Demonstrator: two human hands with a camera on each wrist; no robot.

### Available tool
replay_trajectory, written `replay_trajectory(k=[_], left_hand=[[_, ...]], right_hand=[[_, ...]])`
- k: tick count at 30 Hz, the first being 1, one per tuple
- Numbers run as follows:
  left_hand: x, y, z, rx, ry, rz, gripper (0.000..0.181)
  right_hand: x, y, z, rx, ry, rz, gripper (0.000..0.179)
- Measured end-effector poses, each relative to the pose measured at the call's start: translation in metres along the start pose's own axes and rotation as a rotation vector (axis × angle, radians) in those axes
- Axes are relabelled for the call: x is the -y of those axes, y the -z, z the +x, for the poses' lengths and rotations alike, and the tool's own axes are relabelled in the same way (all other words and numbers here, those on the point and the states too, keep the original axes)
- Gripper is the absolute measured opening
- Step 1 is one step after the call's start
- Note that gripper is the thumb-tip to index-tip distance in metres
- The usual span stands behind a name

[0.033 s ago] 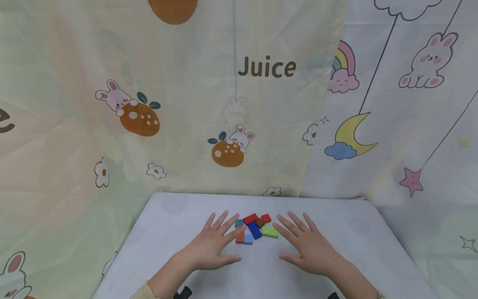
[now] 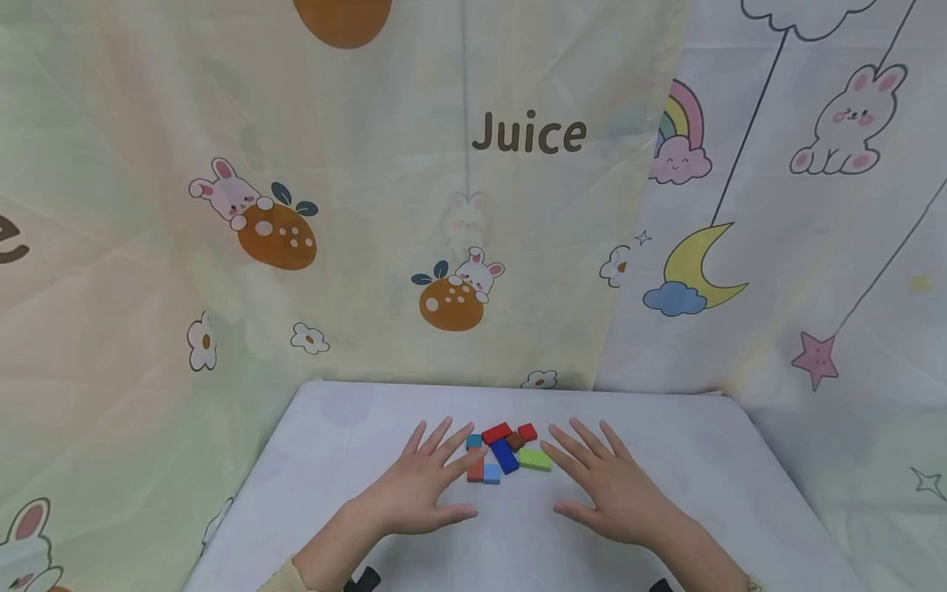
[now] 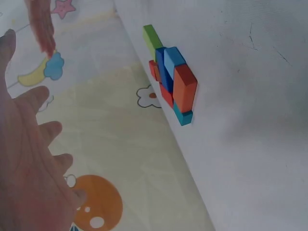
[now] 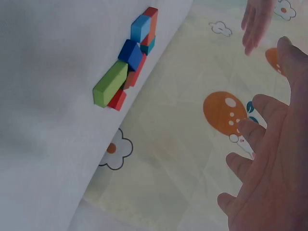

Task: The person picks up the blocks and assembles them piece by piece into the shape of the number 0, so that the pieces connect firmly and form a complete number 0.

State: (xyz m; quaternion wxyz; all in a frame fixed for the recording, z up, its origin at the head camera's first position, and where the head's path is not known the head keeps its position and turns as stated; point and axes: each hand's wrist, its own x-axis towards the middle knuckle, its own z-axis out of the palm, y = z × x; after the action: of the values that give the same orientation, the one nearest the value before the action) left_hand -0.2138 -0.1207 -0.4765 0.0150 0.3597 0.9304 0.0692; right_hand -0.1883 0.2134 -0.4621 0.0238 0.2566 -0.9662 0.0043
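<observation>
Several coloured wooden blocks lie in a loose cluster: a lime green block (image 2: 535,460), a dark blue block (image 2: 505,456), a light blue block (image 2: 491,474), an orange-red block (image 2: 475,472), a teal block (image 2: 474,441), a red block (image 2: 496,432), a small red block (image 2: 527,432) and a brown block (image 2: 515,441). My left hand (image 2: 420,487), fingers spread, is raised left of them; in the head view its index finger overlaps the orange-red block. To their right, my right hand (image 2: 612,488) is spread too. Both wrist views show the hands apart from the blocks, holding nothing.
The blocks rest on a white table (image 2: 518,543). Behind it hangs a printed curtain (image 2: 547,271) with rabbits and oranges, meeting the table's far edge. Dark objects (image 2: 363,580) show at the bottom of the head view, near the wrists.
</observation>
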Motion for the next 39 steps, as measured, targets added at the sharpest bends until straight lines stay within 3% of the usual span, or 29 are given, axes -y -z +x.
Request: replay_trajectory(k=[5, 9, 12, 17, 21, 25, 29, 31, 34, 39], left_hand=[[0.004, -0.007, 0.004, -0.005, 0.018, -0.041, 0.077], [0.011, -0.021, 0.014, -0.080, 0.096, -0.127, 0.069], [0.015, -0.037, 0.024, -0.175, 0.198, -0.254, 0.056], [0.009, -0.068, 0.043, -0.303, 0.390, -0.547, 0.038], [-0.004, -0.088, 0.064, -0.365, 0.446, -0.645, 0.030], [-0.021, -0.103, 0.087, -0.433, 0.445, -0.586, 0.023], [-0.034, -0.115, 0.107, -0.498, 0.484, -0.443, 0.020], [-0.037, -0.121, 0.115, -0.500, 0.517, -0.371, 0.021], [-0.039, -0.128, 0.121, -0.504, 0.548, -0.297, 0.023], [-0.036, -0.133, 0.123, -0.531, 0.559, -0.253, 0.023]], right_hand=[[-0.004, -0.006, 0.005, 0.011, -0.016, 0.020, 0.088], [-0.012, -0.018, 0.014, -0.029, -0.051, 0.088, 0.082], [-0.019, -0.034, 0.023, -0.071, -0.121, 0.198, 0.065], [-0.027, -0.064, 0.041, -0.110, -0.302, 0.445, 0.040], [-0.029, -0.087, 0.054, -0.143, -0.412, 0.618, 0.032], [-0.030, -0.109, 0.064, -0.172, -0.488, 0.693, 0.027], [-0.031, -0.129, 0.067, -0.182, -0.574, 0.752, 0.024], [-0.030, -0.136, 0.068, -0.188, -0.603, 0.787, 0.024], [-0.027, -0.142, 0.068, -0.198, -0.621, 0.809, 0.024], [-0.024, -0.143, 0.072, -0.246, -0.598, 0.746, 0.023]])
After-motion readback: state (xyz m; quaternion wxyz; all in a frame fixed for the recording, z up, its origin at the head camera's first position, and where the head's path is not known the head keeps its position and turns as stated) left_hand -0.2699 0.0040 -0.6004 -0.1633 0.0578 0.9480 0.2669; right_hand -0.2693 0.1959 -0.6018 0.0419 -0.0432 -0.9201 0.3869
